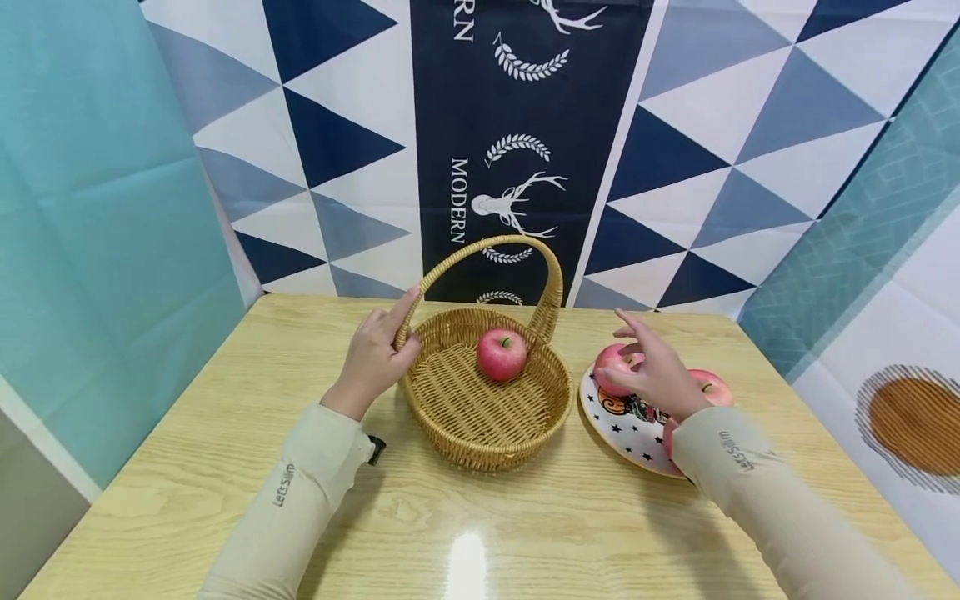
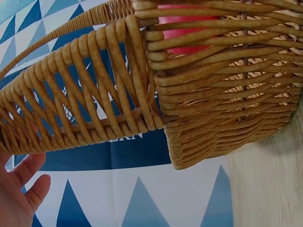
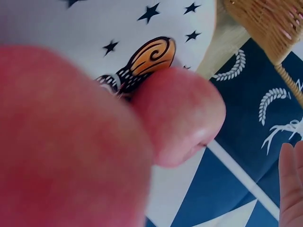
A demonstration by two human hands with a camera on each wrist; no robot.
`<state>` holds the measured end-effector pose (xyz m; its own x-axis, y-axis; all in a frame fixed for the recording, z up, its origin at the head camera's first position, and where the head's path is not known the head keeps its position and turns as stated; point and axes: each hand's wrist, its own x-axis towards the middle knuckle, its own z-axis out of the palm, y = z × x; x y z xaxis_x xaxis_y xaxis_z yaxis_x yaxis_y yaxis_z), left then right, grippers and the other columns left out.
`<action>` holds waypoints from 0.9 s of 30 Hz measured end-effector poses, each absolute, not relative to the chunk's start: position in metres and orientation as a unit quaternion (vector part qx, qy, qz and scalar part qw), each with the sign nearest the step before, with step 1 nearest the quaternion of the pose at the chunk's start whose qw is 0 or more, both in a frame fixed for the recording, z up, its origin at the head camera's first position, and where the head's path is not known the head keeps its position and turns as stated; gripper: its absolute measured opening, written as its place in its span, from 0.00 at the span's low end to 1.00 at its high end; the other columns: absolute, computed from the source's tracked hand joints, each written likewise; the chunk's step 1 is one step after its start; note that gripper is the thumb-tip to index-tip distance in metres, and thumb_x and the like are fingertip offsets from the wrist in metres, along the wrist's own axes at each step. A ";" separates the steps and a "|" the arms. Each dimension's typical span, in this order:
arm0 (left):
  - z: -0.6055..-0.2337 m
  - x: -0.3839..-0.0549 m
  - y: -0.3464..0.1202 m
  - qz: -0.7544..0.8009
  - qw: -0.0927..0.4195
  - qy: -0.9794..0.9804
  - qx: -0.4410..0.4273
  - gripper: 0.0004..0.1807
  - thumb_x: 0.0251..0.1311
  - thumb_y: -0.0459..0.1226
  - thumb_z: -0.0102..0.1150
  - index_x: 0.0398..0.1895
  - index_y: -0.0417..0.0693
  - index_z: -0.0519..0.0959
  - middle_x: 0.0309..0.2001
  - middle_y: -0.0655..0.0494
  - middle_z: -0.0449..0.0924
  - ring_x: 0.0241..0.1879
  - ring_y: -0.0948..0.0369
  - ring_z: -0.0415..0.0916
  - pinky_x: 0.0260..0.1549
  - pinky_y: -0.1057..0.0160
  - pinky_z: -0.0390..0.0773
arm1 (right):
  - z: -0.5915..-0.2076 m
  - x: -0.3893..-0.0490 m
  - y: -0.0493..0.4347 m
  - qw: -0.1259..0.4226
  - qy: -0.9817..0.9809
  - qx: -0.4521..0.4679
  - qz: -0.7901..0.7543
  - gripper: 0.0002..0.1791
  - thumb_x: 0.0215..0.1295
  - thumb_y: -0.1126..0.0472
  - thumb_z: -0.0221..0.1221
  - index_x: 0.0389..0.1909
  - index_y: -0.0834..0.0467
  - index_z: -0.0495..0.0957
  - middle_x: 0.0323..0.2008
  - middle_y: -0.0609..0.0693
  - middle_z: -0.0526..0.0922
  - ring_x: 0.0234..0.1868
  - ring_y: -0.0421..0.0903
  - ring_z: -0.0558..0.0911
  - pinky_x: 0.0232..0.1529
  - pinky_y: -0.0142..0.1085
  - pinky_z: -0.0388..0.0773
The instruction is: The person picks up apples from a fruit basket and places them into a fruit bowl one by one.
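Observation:
My left hand (image 1: 367,354) holds one side of the arched handle of a wicker basket (image 1: 491,452), thumb and fingers around it. Inside the basket, toward the back right, lies a red apple (image 1: 501,357). To the right, my right hand (image 1: 663,377) is over a star-patterned plate (image 1: 617,432), its fingers spread beside a red apple (image 1: 609,363). Two more apples, one at the plate's right (image 1: 712,386), are partly covered by this hand and sleeve. In the right wrist view, the fingers (image 3: 291,184) look straight and stand apart from the nearer apples.
A light wooden table (image 1: 480,517) carries the basket and plate. Behind it hangs a cloth (image 1: 352,125) with triangles and deer heads, close to the table's back edge. Teal and white hangings (image 1: 90,208) flank both sides. A small black object (image 1: 377,450) shows at the left cuff.

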<state>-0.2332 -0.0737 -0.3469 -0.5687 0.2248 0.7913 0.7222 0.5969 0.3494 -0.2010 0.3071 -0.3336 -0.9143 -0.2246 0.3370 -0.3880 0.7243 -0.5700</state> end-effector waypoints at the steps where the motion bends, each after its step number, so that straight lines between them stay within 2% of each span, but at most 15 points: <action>1: -0.347 -0.233 -0.075 -0.343 0.365 -0.817 -0.286 0.33 0.51 0.31 0.50 0.66 0.42 0.68 0.14 0.57 0.58 0.26 0.51 0.63 0.28 0.52 0.63 | -0.335 -0.205 0.303 0.123 -0.918 0.174 0.333 0.48 0.56 0.62 0.66 0.73 0.62 0.49 0.57 0.68 0.70 0.50 0.64 0.77 0.47 0.57 0.74; 9: -0.344 -0.229 -0.078 -0.327 0.336 -0.841 -0.269 0.34 0.52 0.34 0.51 0.68 0.47 0.67 0.14 0.58 0.60 0.29 0.51 0.66 0.29 0.52 0.66 | -0.349 -0.219 0.281 0.115 -0.911 0.196 0.345 0.46 0.55 0.63 0.67 0.71 0.65 0.54 0.56 0.67 0.71 0.46 0.59 0.79 0.44 0.54 0.77; 16: -0.342 -0.231 -0.072 -0.317 0.325 -0.849 -0.272 0.35 0.52 0.35 0.51 0.69 0.49 0.66 0.15 0.57 0.61 0.29 0.52 0.66 0.31 0.53 0.66 | -0.354 -0.228 0.272 0.108 -0.899 0.203 0.374 0.48 0.53 0.66 0.68 0.72 0.64 0.52 0.58 0.69 0.69 0.50 0.64 0.76 0.43 0.54 0.77; 23: -0.340 -0.228 -0.073 -0.318 0.316 -0.854 -0.264 0.35 0.52 0.36 0.51 0.69 0.50 0.66 0.17 0.54 0.65 0.30 0.52 0.66 0.30 0.53 0.66 | -0.343 -0.238 0.266 0.079 -0.901 0.215 0.369 0.50 0.54 0.60 0.68 0.74 0.60 0.50 0.60 0.69 0.67 0.51 0.64 0.76 0.41 0.48 0.79; 27: -0.339 -0.226 -0.076 -0.318 0.315 -0.856 -0.260 0.35 0.52 0.36 0.51 0.69 0.50 0.66 0.16 0.54 0.65 0.30 0.51 0.66 0.30 0.53 0.66 | -0.339 -0.246 0.260 0.063 -0.904 0.213 0.365 0.50 0.54 0.60 0.68 0.74 0.61 0.49 0.60 0.70 0.66 0.52 0.64 0.76 0.42 0.48 0.79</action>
